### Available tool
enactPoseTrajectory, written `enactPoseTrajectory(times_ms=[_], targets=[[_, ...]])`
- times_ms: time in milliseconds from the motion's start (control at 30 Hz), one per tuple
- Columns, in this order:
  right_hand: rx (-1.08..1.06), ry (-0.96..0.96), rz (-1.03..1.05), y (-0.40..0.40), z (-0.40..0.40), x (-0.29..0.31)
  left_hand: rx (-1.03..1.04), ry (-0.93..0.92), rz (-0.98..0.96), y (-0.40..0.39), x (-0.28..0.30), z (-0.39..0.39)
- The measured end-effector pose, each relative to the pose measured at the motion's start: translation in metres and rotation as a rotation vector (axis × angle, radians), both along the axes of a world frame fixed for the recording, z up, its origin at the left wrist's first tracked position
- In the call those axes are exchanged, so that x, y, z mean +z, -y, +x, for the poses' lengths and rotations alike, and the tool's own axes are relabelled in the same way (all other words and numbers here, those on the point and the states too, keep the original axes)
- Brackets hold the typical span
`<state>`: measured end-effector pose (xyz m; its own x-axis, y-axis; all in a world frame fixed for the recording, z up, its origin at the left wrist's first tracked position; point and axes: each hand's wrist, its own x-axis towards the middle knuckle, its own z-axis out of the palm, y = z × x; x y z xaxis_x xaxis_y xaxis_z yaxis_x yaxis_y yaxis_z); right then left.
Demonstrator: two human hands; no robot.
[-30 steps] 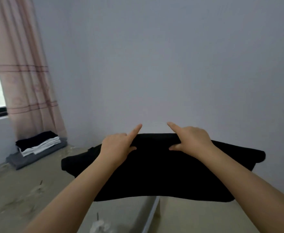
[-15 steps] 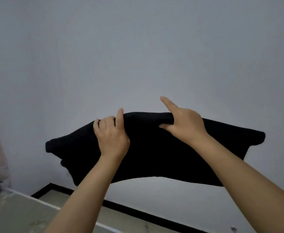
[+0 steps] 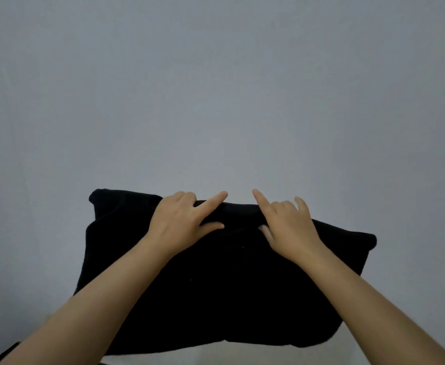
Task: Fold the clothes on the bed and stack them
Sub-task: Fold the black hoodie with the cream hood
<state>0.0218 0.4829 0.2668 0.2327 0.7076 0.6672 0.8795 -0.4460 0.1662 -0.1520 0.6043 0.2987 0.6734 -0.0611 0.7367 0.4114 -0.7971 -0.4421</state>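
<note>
wall [image 3: 216, 88]: plain grey-blue, fills pretty much the whole background, nothing on it.
black garment [image 3: 216, 285]: big dark folded piece of clothing, held up in the air in front of the wall. Top edge is bunched between the two hands, the rest hangs down and sags lower on the right side. Can't tell what kind of garment it is, too dark.
left hand [image 3: 181, 222]: gripping the top edge left of centre, thumb pressed on the near face, most fingers curled over the fold, index finger sticking out straight toward the other hand.
right hand [image 3: 287, 225]: same deal right of centre, holding the top edge with thumb in front, index and pinky poking up.
</note>
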Motion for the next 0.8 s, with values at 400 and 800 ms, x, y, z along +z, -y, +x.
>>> enactPoseTrajectory(times_ms=[400, 800], targets=[[0.622, -0.306, -0.02, -0.296, 0.081, 0.022, 0.437, 0.038, 0.021, -0.194, 0.023, 0.045], [1.31, 0.093, 0.103, -0.527, -0.037, 0.03, 0.935, -0.019, -0.129, -0.338, 0.0, -0.09]])
